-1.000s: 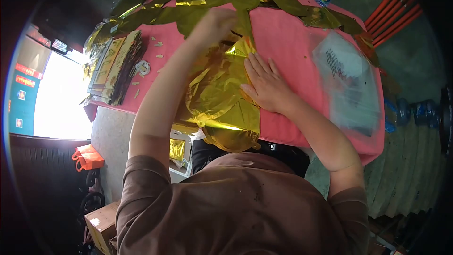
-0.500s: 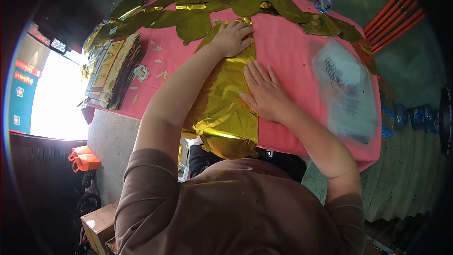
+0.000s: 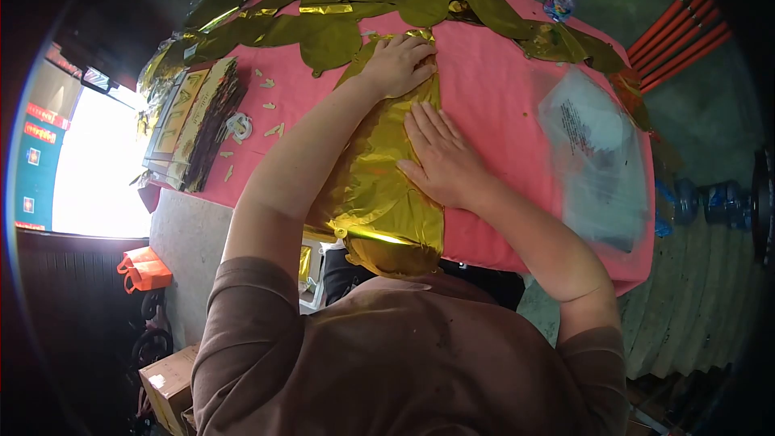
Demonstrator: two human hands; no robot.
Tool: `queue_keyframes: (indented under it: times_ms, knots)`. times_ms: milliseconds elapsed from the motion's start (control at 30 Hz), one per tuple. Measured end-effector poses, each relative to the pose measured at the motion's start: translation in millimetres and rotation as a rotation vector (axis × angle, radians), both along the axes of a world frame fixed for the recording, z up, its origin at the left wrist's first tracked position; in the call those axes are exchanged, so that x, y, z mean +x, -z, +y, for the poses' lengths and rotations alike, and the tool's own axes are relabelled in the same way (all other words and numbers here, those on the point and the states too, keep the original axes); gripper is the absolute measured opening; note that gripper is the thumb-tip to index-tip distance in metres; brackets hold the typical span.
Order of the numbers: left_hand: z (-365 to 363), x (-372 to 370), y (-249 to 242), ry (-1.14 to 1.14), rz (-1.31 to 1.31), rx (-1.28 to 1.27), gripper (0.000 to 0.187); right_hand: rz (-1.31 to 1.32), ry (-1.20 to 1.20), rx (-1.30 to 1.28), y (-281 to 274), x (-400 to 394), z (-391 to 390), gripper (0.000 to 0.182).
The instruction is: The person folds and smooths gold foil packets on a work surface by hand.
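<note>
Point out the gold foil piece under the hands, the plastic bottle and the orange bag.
Gold foil piece (image 3: 373, 182): head view, on its creased middle.
Plastic bottle (image 3: 560, 4): head view, on its body.
Orange bag (image 3: 146, 271): head view, on its side.

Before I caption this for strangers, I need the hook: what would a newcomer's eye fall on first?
Probably the shiny gold foil down the middle of the pink tablecloth, with the left hand on its far end and the right hand at its right edge. Then the darker gold foil pieces along the cloth's far side.
</note>
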State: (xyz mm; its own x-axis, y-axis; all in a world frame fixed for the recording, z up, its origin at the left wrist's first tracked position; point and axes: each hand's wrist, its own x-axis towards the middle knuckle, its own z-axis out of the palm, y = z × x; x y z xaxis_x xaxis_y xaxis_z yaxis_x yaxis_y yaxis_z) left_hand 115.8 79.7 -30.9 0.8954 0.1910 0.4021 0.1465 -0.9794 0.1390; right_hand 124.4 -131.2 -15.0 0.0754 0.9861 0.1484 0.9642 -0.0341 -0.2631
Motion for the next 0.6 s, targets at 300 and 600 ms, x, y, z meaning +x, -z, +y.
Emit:
queue_keyframes:
  times_ms: [300,600]
  knots:
    - [11,26,-11,-0.169,0.142,0.128,0.041,-0.050,-0.025,0.026,-1,0,-1,0.068]
    - [20,-41,-71,-0.277,0.151,-0.112,0.037,-0.044,-0.030,0.068,6,3,2,0.069]
